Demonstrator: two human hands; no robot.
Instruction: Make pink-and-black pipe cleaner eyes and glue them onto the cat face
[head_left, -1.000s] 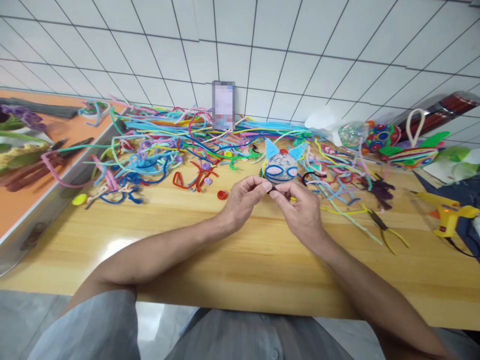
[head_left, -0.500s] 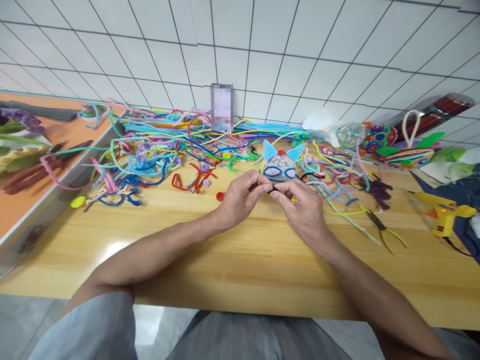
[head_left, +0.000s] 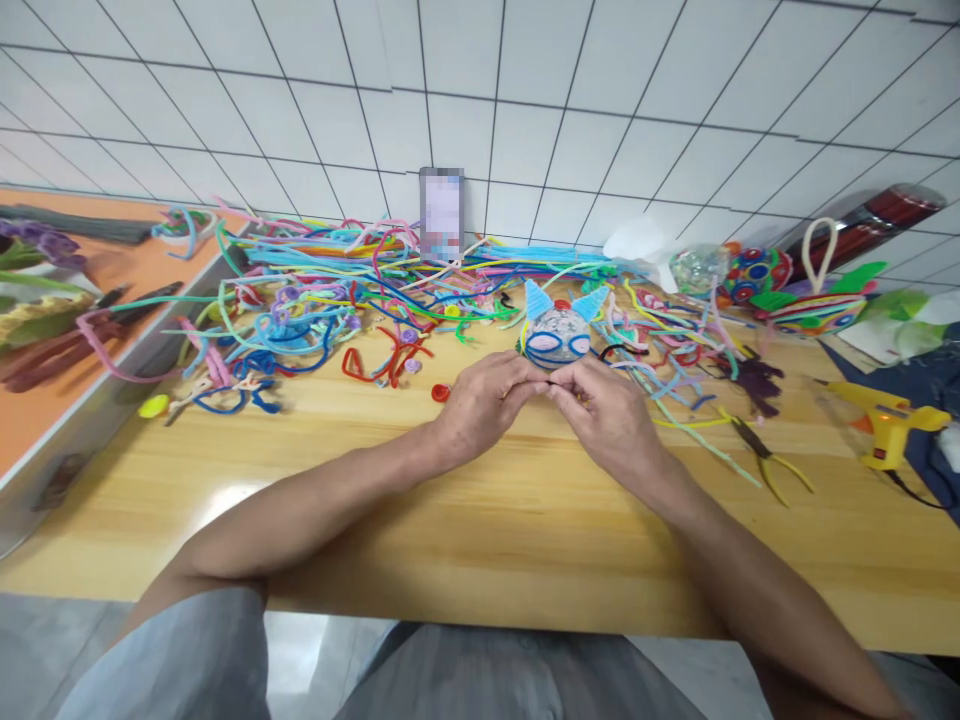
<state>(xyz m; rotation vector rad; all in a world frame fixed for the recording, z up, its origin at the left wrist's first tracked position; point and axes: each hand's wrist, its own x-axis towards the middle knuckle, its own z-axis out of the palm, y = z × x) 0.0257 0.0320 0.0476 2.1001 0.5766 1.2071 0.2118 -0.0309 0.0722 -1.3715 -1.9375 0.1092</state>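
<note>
Dark bit (head_left: 551,379) is pinched in the fingers of left hand (head_left: 480,405) and right hand (head_left: 609,415); probably being shaped, steadiness needed.

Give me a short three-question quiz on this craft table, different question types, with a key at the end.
1. True or false: the yellow plastic glue gun lies farther left than the black-jawed pliers with yellow handles.
2. How are the bare left hand and bare right hand placed?
a) Spread wide apart
b) Fingertips close together, in front of the clear, ball-shaped figure
c) Both on the glue gun
3. Fill in the colour: the figure's two pointed ears are ____.

Key: 1. False; 2. b; 3. light blue
</note>
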